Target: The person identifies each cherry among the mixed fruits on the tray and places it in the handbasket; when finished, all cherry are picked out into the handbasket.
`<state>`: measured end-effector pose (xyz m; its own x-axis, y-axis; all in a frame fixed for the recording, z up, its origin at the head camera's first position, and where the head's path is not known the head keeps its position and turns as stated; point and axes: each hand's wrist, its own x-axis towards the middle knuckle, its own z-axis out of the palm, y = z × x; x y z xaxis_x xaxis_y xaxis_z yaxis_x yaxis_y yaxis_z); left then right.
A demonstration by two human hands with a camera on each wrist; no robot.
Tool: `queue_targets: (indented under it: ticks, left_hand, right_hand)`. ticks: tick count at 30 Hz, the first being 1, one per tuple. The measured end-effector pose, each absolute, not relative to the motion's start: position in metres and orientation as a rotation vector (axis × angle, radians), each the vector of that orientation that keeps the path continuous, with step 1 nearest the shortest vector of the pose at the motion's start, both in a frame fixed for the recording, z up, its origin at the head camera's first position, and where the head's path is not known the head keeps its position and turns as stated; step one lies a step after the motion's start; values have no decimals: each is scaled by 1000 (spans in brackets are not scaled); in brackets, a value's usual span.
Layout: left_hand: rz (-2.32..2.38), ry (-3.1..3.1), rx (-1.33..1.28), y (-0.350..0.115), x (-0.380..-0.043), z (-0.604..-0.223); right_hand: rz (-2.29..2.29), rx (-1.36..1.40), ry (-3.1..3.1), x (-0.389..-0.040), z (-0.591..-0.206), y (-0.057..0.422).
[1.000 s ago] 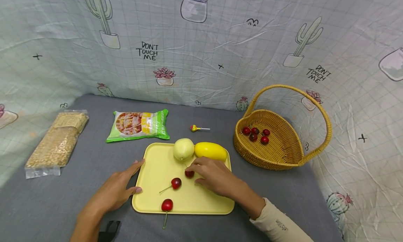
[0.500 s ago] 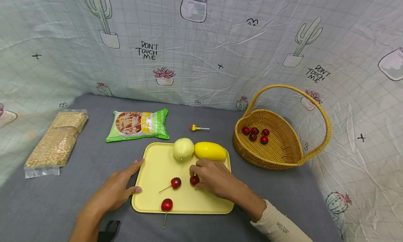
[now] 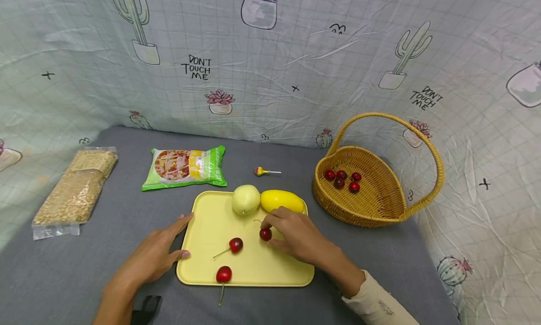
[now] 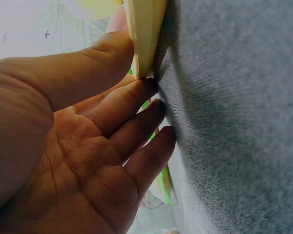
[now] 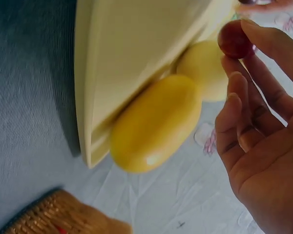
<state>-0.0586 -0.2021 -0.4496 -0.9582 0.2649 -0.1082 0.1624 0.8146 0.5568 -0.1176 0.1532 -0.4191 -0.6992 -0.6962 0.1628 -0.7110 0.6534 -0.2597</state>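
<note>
Cherry [image 3: 265, 234] and right hand [image 3: 297, 236] meet over the right half of the yellow tray [image 3: 207, 226]: thumb and fingertips pinch the small fruit, with the rest of the fingers loosely bent beside it. In the right wrist view it looks clear of the tray – a light tip hold that suits something so small, round and apt to roll. Its stem sticks out toward the pale round fruit [image 3: 245, 199], leaving the fingers on the body. The left hand [image 3: 154, 254] lies at the tray's left side with fingers fairly straight, grasping nothing in a fist; its thumb and forefinger touch the rim, presumably to steady the tray. The second cherry [image 3: 235, 245] lies on the open middle, stem toward that hand, while the third cherry [image 3: 224, 274] sits by the near rim, its stem hanging over the edge. The pale fruit and the long yellow fruit [image 3: 282, 201] touch end to end along the far rim, which probably keeps them from rolling. Right of the tray, within easy reach of the right hand, the wicker basket [image 3: 357, 217] holds five cherries [image 3: 354, 187] grouped toward its left side. Beyond the tray lies the lollipop [image 3: 259, 171], well apart from either hand.
</note>
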Motion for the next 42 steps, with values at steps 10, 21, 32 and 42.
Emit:
queue_targets:
  ticks: [10, 21, 32, 42]
  left_hand:
    - [854, 2814, 332, -201, -59, -449]
    - [840, 2807, 342, -202, -62, -450]
    - [823, 2821, 329, -207, -59, -450]
    - [825, 2809, 333, -205, -60, -450]
  right_hand:
    - [668, 1051, -2704, -128, -404, 175]
    - [793, 811, -2545, -144, -394, 211]
    - [923, 612, -2360, -168, -390, 251]
    - [1011, 266, -2415, -181, -397, 292]
